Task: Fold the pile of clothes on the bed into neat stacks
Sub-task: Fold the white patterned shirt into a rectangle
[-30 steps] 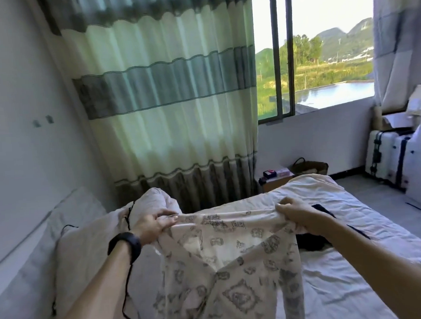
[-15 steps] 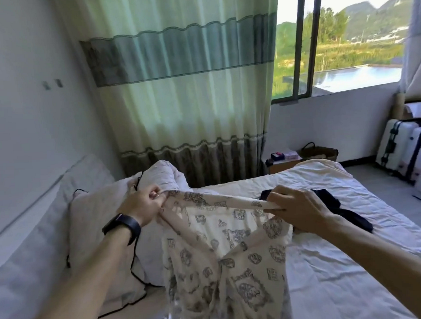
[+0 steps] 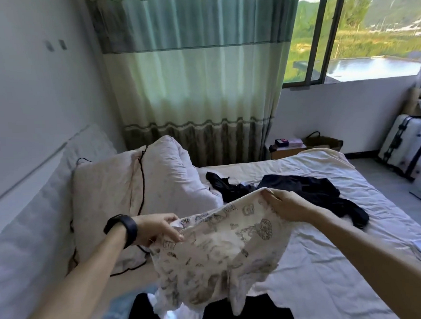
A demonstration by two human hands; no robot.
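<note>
Both hands, left hand (image 3: 157,228) and right hand (image 3: 287,205), pinch the printed garment's (image 3: 223,250) top edge, spreading it; below their hold it hangs crumpled, so laying it flat on the bed (image 3: 329,262) looks next

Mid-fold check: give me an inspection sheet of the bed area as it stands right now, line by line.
Surface: bed sheet, white and wrinkled.
Job's things: patterned garment held up above the bed, its lower part hanging bunched; dark clothes lie unfolded in a heap on the sheet beyond it.
Clutter: pillows at the head of the bed.
Grippers: left hand grips the garment's left edge; right hand grips its upper right edge; black wristband on the left wrist.
Cables: thin black cord runs over the pillows; cable or trim, cannot tell.
Surroundings: striped curtain, window, bedside table with small items, white suitcase on the floor.
</note>
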